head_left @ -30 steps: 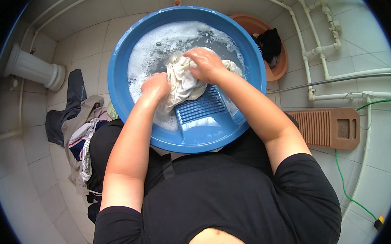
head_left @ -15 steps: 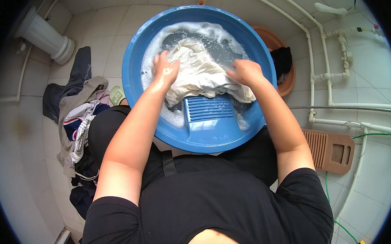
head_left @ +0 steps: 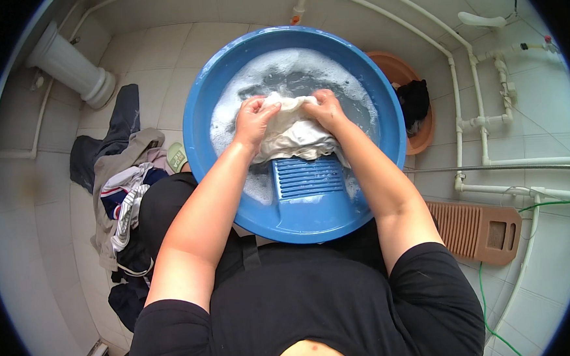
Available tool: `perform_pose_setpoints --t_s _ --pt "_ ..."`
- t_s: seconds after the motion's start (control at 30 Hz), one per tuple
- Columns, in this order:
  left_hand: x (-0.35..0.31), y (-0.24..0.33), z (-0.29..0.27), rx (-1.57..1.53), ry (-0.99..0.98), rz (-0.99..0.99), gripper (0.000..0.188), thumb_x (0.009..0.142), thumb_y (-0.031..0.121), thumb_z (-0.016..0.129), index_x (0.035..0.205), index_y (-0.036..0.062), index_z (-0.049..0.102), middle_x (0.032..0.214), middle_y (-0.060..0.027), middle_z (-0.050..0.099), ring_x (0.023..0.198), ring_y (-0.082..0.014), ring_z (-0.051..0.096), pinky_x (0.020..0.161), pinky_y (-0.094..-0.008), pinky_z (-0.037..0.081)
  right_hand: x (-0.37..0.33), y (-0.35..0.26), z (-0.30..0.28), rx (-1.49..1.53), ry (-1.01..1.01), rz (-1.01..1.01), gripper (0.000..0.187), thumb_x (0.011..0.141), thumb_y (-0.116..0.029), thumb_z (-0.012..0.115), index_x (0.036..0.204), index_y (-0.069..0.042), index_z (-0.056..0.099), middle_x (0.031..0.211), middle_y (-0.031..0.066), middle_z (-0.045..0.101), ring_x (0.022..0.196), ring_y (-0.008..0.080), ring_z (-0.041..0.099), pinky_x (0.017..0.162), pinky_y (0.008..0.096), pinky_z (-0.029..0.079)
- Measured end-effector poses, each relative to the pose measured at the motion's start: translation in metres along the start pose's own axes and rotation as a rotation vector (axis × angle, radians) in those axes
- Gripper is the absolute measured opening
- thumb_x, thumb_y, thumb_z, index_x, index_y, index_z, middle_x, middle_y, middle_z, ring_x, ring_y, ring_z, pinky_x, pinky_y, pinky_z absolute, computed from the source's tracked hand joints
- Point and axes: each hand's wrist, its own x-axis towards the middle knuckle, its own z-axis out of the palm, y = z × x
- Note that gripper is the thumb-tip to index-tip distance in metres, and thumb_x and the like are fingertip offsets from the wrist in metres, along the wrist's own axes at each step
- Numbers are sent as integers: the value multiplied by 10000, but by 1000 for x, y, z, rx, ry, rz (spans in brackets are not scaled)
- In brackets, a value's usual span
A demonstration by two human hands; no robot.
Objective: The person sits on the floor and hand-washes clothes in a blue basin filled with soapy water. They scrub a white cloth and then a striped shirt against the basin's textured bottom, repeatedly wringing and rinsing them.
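A large round blue basin (head_left: 196, 118) of foamy water stands between my legs. In it lies a wet cream-white cloth garment (head_left: 299, 135), bunched up, its kind not clear. My left hand (head_left: 253, 122) grips the garment's upper edge on the left, thumb over the fabric. On the right, my right hand (head_left: 325, 110) pinches the same edge. The stretch between both hands is lifted a little above the suds. Below it, the garment's lower folds rest against the top of the ribbed blue washboard (head_left: 308, 176) on the basin's near side.
A heap of dark, beige and striped clothes (head_left: 119, 188) lies on the tiles at left, beside a green slipper (head_left: 177, 157). An orange basin (head_left: 420, 142) with dark cloth stands at right. A brown washboard (head_left: 474, 231), white pipes (head_left: 456, 96) and a white pedestal (head_left: 72, 67) surround me.
My hands have come closer together and now hold the garment's edge, which has been gathered in and raised. The basin appears slightly lower in the view.
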Motion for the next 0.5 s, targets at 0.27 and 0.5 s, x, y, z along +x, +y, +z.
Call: perform_pose_setpoints --t_s 0.27,0.5 --pt "3 -15 8 -559 -162 -481 456 838 431 575 1102 73 476 974 -146 566 852 -226 589 741 -393 512 -92 -106 19 449 151 -593 278 614 -117 598 870 -54 509 926 109 553 875 276 558 742 328 453" --pt "-40 1 42 -392 34 -460 291 909 317 470 1093 92 496 949 -93 565 853 -195 565 740 -367 485 -78 -86 39 111 496 -396 172 700 -235 609 619 -90 568 639 138 560 627 321 573 564 379 465"
